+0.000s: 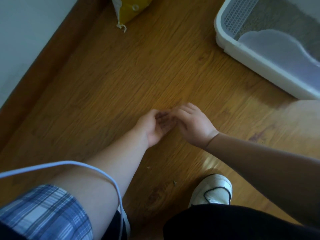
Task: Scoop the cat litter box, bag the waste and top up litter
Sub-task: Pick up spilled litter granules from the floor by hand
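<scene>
Two hands meet low over the wooden floor (112,75): the left hand (154,127) lies cupped palm-up with dark specks in it, the right hand (194,123) reaches its fingertips to that palm, too blurred to tell any pinch. One white litter box (230,47) stands far right, one yellow bag (131,11) by the wall (26,32)

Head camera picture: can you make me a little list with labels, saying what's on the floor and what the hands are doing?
place: wooden floor
left hand: palm up and cupped, small dark bits in it
right hand: fingertips at the left hand's fingers; grip too blurred to tell
litter box: upper right, white rim, grey litter inside
yellow bag: at the top edge, on the floor
crumbs: a few loose bits near the white shoe
</scene>
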Motion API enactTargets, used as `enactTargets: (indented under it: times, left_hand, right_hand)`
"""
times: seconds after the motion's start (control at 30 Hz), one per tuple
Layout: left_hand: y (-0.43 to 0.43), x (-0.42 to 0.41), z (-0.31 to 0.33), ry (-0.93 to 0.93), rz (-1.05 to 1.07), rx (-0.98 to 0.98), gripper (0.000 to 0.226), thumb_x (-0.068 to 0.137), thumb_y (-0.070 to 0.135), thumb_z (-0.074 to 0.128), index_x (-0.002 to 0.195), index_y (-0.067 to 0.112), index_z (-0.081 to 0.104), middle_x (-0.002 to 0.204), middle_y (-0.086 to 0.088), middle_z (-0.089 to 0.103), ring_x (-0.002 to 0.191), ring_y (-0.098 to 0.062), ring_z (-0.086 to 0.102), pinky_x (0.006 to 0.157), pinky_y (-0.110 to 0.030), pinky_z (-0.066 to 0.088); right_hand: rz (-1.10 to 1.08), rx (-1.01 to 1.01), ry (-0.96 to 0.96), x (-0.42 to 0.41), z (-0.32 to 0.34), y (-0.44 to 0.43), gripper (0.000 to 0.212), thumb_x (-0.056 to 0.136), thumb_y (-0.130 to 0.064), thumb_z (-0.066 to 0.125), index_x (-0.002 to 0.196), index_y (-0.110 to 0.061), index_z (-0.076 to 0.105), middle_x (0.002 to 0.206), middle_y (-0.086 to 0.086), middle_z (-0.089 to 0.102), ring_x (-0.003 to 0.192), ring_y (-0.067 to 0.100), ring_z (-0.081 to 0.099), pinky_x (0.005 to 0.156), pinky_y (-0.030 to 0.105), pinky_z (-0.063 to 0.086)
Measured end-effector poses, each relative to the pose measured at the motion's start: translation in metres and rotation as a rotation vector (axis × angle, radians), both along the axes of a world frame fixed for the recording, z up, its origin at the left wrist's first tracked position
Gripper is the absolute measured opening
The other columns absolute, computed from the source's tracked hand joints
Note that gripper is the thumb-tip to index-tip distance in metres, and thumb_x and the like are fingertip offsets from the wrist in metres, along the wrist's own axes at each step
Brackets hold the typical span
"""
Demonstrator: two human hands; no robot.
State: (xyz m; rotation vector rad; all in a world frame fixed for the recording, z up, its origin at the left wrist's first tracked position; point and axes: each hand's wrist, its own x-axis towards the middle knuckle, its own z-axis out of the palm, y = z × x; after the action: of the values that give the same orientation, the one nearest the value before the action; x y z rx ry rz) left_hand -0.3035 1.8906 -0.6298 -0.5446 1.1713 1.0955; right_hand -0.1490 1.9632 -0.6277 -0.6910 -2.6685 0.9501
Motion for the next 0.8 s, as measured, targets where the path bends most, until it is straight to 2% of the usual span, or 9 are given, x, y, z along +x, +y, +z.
enactTargets:
  times: [0.07,0.17,0.27,0.4,0.67,0.8]
  left_hand:
    - [-0.003,-0.004,0.002,0.044,-0.026,-0.021,0.034,0.105,0.019,0.041,0.104,-0.003,0.066,0.095,-0.019,0.070,0.090,-0.028,0.070,0.077,-0.038,0.061]
    - [-0.005,-0.010,0.005,0.053,-0.047,-0.005,0.034,0.106,0.020,0.040,0.112,-0.003,0.065,0.100,-0.017,0.070,0.097,-0.028,0.070,0.085,-0.038,0.060]
    - [-0.005,-0.010,0.008,0.050,-0.048,-0.003,0.034,0.106,0.020,0.041,0.115,-0.003,0.064,0.102,-0.017,0.070,0.099,-0.029,0.070,0.087,-0.038,0.059]
    - [-0.006,-0.008,0.009,0.039,-0.056,-0.016,0.034,0.106,0.021,0.041,0.116,-0.002,0.064,0.105,-0.018,0.070,0.100,-0.029,0.071,0.088,-0.039,0.059]
    - [-0.006,-0.004,0.009,0.049,-0.073,-0.022,0.034,0.106,0.020,0.039,0.116,-0.003,0.063,0.109,-0.019,0.068,0.105,-0.030,0.068,0.091,-0.039,0.058]
    - [-0.005,0.001,0.008,0.034,-0.079,-0.035,0.036,0.106,0.020,0.039,0.117,-0.004,0.063,0.112,-0.021,0.068,0.107,-0.031,0.068,0.088,-0.039,0.059]
  right_hand:
    - [-0.093,0.027,-0.131,0.019,-0.009,0.009,0.031,0.085,0.003,0.062,0.114,-0.007,0.067,0.115,0.008,0.065,0.102,0.028,0.053,0.092,0.036,0.047]
    - [-0.070,0.033,-0.323,0.041,-0.022,0.017,0.028,0.089,-0.008,0.065,0.116,-0.012,0.066,0.119,0.006,0.060,0.099,0.027,0.050,0.090,0.043,0.051]
    - [-0.062,-0.018,-0.342,0.040,-0.025,0.019,0.019,0.090,-0.002,0.060,0.102,-0.015,0.068,0.109,0.002,0.061,0.092,0.024,0.048,0.082,0.043,0.051]
    - [-0.016,-0.012,-0.357,0.035,-0.024,0.030,0.031,0.083,0.009,0.056,0.095,-0.016,0.068,0.104,0.001,0.062,0.087,0.023,0.048,0.075,0.041,0.051]
    - [0.113,0.095,-0.442,0.032,-0.021,0.032,0.033,0.078,0.006,0.063,0.101,-0.018,0.065,0.104,-0.001,0.059,0.084,0.021,0.046,0.069,0.035,0.052]
    - [0.093,0.110,-0.453,0.023,-0.016,0.029,0.032,0.083,0.003,0.059,0.109,-0.016,0.061,0.104,0.003,0.057,0.088,0.025,0.051,0.073,0.040,0.053]
